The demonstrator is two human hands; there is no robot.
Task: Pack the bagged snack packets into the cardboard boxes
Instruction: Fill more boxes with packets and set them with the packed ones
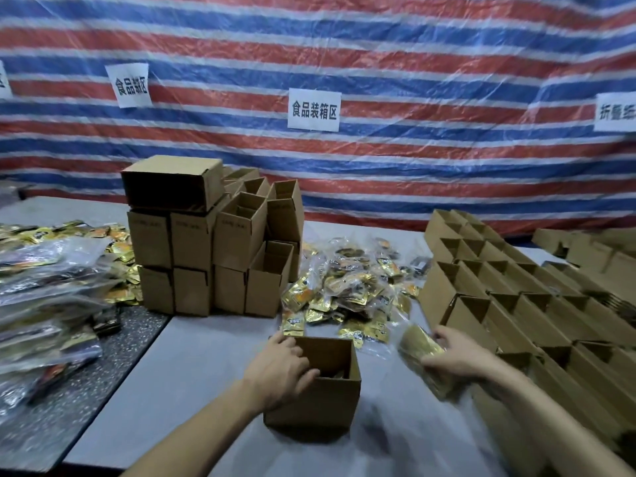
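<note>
Steadying cardboard box (320, 401) at table (206, 373) front edge, left hand (278, 370) fingers curled over rim; right hand (454, 356) fingers clamped on snack bag (418, 349), insertion likely next.

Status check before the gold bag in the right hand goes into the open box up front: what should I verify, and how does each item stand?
1. Open box upright with its mouth facing up: ok.
2. Left hand steadies the box, fingers over its left rim: ok.
3. Right hand grips the gold bag: ok.
4. Nothing stands between the bag and the box mouth: ok.
5. Room left inside the box: something lies at the bottom, so cannot tell how full it is.
6. Bag sealed and undamaged: blurred, cannot tell.
</note>
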